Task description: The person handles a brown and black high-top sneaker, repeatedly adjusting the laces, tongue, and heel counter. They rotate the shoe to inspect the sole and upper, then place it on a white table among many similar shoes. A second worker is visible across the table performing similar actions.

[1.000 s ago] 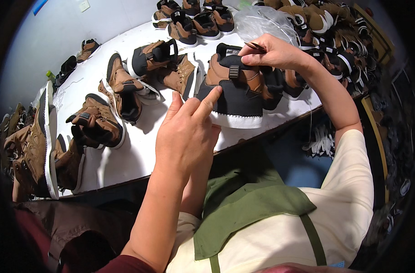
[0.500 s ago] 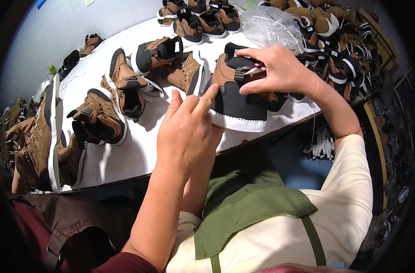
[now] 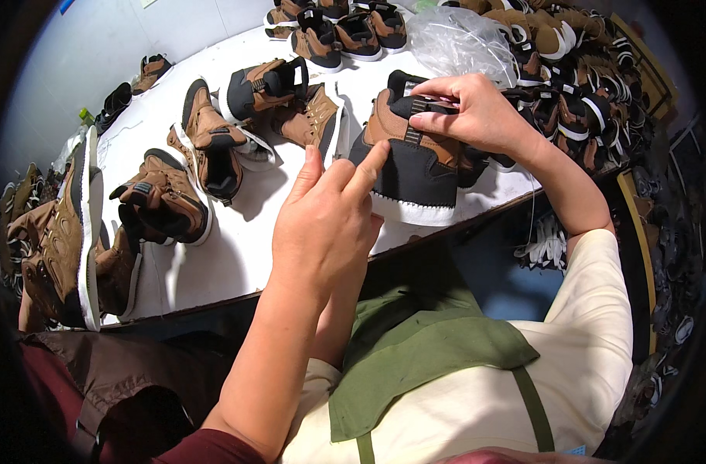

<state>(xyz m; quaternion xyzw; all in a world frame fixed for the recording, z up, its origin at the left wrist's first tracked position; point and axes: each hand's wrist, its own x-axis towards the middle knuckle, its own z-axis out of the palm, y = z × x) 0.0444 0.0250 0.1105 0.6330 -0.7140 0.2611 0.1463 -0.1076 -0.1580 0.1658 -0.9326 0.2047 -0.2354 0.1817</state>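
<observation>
A brown and black shoe (image 3: 415, 170) with a white sole rests on its side before me at the table's front edge. My right hand (image 3: 473, 116) is closed at its upper, thumb and fingers pinching around a dark ribbed strap (image 3: 415, 127) on it. Beneath a co-worker's hand, my left hand (image 3: 375, 226) shows only a sliver beside the sole; its fingers are hidden. That co-worker's hand (image 3: 322, 220), coming from a maroon sleeve at the left, points its index finger at the shoe's brown panel, the tip touching or almost touching it.
Several brown shoes (image 3: 163, 197) lie about the white table (image 3: 229, 271), with more at its far end. A clear plastic bag (image 3: 461, 42) lies behind the shoe. Stacked shoes (image 3: 577, 124) crowd the right side. White laces or strips (image 3: 542, 247) hang below the table at the right.
My right hand has shifted slightly, and the ribbed strap now lies straighter along the shoe. The co-worker's pointing finger has moved slightly right along the shoe.
</observation>
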